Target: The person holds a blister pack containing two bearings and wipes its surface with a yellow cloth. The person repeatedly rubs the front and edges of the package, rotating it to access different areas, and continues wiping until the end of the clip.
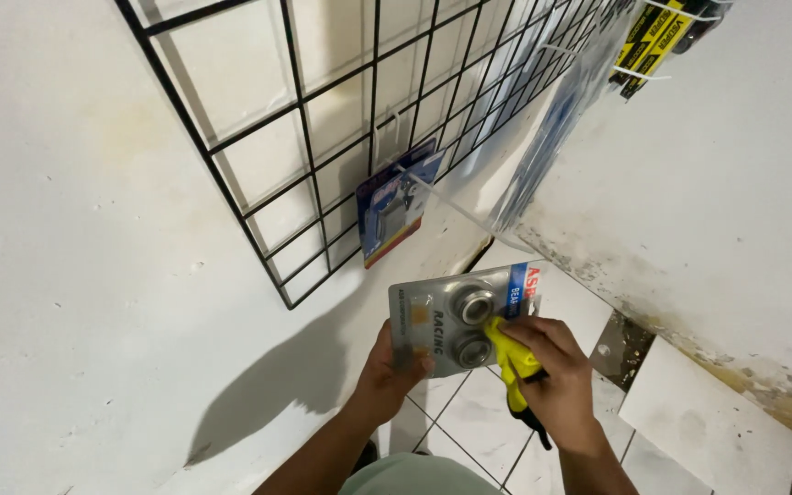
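The left hand (387, 367) grips the lower left edge of a flat grey blister pack (458, 318) holding two round metal bearings, thumb closed over its front face. The pack is held tilted in the air above the white tiled floor (478, 431), just below a black wire grid panel (341, 128) fixed to the white wall (75, 229). The right hand (552, 376) has its fingers closed around a yellow cloth (511, 359), pressing it against the pack's right side beside the lower bearing. A similar blue and red blister pack (398, 211) hangs from a hook on the grid.
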